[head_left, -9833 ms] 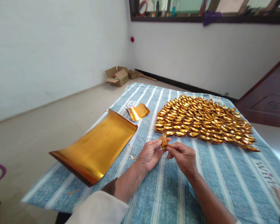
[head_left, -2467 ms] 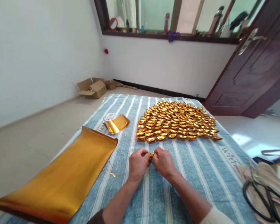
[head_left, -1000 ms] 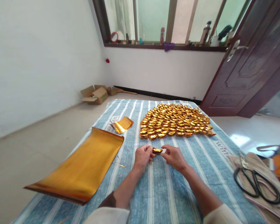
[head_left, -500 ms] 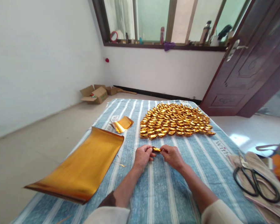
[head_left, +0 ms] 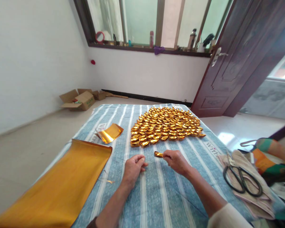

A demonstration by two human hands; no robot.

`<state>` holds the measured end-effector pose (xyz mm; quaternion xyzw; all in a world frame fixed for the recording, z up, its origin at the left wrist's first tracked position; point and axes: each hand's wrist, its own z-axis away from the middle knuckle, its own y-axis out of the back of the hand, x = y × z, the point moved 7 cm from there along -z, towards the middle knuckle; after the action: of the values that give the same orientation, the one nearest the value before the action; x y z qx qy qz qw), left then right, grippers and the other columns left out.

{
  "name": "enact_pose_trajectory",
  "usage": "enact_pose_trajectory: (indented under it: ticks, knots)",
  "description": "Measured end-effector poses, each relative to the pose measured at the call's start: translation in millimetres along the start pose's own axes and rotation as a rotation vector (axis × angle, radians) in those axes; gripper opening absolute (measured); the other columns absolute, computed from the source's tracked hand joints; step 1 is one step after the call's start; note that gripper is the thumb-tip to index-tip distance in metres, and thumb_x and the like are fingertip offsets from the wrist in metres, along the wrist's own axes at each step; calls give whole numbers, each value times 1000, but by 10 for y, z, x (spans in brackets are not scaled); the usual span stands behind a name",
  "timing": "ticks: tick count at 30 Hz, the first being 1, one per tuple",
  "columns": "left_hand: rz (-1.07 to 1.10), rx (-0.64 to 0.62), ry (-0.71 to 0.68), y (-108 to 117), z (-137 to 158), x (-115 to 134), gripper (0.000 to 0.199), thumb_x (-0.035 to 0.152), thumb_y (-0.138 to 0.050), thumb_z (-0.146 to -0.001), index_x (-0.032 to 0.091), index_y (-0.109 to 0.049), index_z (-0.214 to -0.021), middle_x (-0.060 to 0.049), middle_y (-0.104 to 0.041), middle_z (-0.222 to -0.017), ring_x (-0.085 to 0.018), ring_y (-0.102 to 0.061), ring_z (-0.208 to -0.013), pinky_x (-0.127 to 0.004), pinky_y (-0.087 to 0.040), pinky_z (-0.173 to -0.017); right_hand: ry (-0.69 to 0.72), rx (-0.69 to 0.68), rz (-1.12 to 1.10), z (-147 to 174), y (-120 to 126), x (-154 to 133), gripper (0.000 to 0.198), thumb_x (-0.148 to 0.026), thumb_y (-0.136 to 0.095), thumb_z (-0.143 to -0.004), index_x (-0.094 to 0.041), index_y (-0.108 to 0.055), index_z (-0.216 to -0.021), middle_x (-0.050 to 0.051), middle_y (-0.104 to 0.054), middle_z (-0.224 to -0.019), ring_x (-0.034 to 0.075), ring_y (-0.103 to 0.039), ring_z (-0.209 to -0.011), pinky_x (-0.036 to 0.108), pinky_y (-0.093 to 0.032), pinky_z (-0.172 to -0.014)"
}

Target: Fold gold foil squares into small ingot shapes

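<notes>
The left hand now sits apart from the folded gold piece, fingers loosely curled, while the right hand pinches that piece's end.

The right arm wears a pale cream sleeve, plain and loosely cut, its edge a smooth curve around the forearm. Beyond that sleeve the right hand is bare. Well to the left of the sleeve, the left hand is bare too, its forearm ending in a dark brown edge, cuff or shadow, hard to tell.
</notes>
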<state>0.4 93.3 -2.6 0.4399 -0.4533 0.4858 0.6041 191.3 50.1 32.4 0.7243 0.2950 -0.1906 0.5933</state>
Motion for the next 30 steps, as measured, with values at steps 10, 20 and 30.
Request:
enact_pose_trajectory:
  ticks: [10,20,30]
  knots:
    - [-120,-53,18,-7,-20,-11,38,44,-60,-64,13,-67,-84,-6,-71,-65,-17,-63,-59,-26,-48,-56,-134,-2,168,50,1149,1215,18,-19,-46,-80,-19,-58,-66,-4,-50,-54,11,-49,-49,24,-36,-54]
    - [-151,-61,54,-13,-12,5,42,46,-60,-62,13,-66,-87,-4,-70,-65,-15,-58,-54,-26,-46,-57,-226,-155,111,-250,1210,1625,14,-11,-48,-68,-19,-51,-57,-6,-50,-49,10,-57,-47,20,-40,-49]
    - [-138,-66,40,-16,-12,11,36,43,-62,-63,14,-67,-84,-3,-69,-62,-15,-58,-51,-26,-45,-55,-327,-175,39,-361,1202,1743,11,-10,-50,-66,-16,-58,-67,-5,-54,-52,9,-57,-43,18,-40,-44]
